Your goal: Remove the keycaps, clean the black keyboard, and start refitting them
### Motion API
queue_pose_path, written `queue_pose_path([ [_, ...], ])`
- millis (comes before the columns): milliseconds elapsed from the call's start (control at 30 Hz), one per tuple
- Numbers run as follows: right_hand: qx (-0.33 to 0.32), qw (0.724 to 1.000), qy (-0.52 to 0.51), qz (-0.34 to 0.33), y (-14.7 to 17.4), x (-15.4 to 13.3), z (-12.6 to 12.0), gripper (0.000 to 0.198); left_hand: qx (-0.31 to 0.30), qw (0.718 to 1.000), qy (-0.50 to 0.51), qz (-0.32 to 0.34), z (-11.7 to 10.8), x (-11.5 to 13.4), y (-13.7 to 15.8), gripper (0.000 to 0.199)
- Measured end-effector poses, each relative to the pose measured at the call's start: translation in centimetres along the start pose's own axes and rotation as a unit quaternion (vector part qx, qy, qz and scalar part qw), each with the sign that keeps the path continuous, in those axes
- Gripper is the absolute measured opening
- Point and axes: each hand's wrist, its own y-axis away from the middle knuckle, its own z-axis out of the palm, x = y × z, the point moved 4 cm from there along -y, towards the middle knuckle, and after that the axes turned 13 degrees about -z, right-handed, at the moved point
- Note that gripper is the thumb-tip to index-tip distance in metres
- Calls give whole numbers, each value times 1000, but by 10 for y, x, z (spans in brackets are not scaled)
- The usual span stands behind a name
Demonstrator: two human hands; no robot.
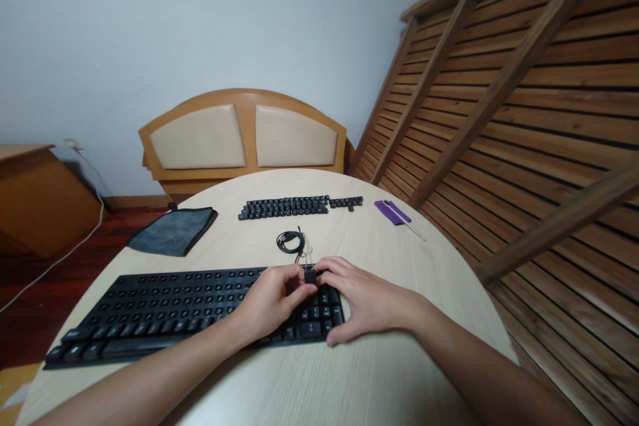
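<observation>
A small black keycap puller (310,276) with thin wire prongs pointing away from me is over the right part of the black keyboard (170,303). My left hand (272,299) pinches it between thumb and index finger. From the right, the fingertips of my right hand (367,299) rest against its side, while the thumb is spread apart near the keyboard's front right corner. Many upper keys on the keyboard are bare switches; keycaps still sit on its lower rows and at the right end. My fingers partly hide the puller and the keys under it.
Loose keycaps (284,208) lie in rows at the back of the round table (389,373). A coiled black cable (290,241) sits behind the keyboard. A grey cloth (174,231) lies at left, a purple cloth (392,213) with a thin tool (414,231) at right.
</observation>
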Motion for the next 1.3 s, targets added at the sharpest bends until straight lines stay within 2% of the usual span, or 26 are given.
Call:
queue_pose_path([
  [133, 23, 1000, 11, -17, -2, -2, 0, 64, -14, 998, -45, 41, -1, 7, 4, 21],
  [267, 51, 998, 19, -29, -7, -4, 0, 34, -27, 994, -72, 74, -4, 14, 7, 16],
  [333, 59, 998, 22, -27, -9, -5, 0, 19, -22, 994, -81, 67, -5, 13, 6, 16],
  [400, 62, 998, 21, -22, -10, -5, 0, 13, -9, 996, -76, 51, -6, 9, 4, 19],
  [500, 59, 998, 6, -8, -11, -5, -1, 14, -6, 999, -23, 21, -5, 1, 0, 22],
  [600, 59, 998, -12, -5, -11, -5, -2, 13, -32, 997, 65, -3, -2, -4, -5, 23],
  [667, 61, 998, -17, -7, -11, -5, -2, 10, -37, 996, 85, -7, -2, -5, -6, 23],
  [800, 63, 998, -10, -14, -11, -3, -1, 7, -18, 999, -15, 36, -4, 3, -3, 23],
  [967, 58, 998, -7, -28, -10, -1, 0, 6, -41, 986, -101, 127, -3, 14, 7, 20],
  [1033, 58, 998, -3, -31, -10, -1, 1, 6, -40, 982, -119, 139, -2, 14, 8, 19],
  [1167, 73, 997, 9, -23, -10, 0, 3, 7, -5, 993, -79, 82, -3, 9, 4, 22],
  [1300, 84, 996, 17, -7, -13, -1, 5, 9, -5, 999, -22, 40, -1, 1, -2, 23],
])
